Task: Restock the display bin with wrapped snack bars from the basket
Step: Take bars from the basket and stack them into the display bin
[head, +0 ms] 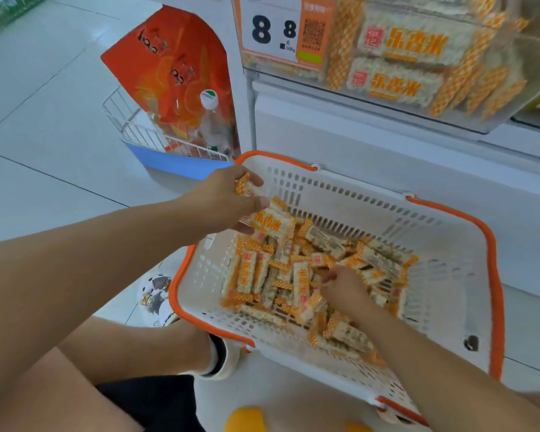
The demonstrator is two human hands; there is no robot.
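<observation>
Left hand (223, 202) gripping several snack bars (264, 221); right hand (345, 288) pinching among the pile in basket (493, 275). Display bin (418, 98) partly stocked, many bars left.

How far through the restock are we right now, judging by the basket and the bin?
Done: the clear display bin above already holds orange-and-white wrapped snack bars. In hand: the left hand grips a bunch of bars at the rim of the white, orange-trimmed basket; the right hand reaches into the pile. Left: many loose bars still cover the basket floor, so plenty of trips likely remain.
</observation>
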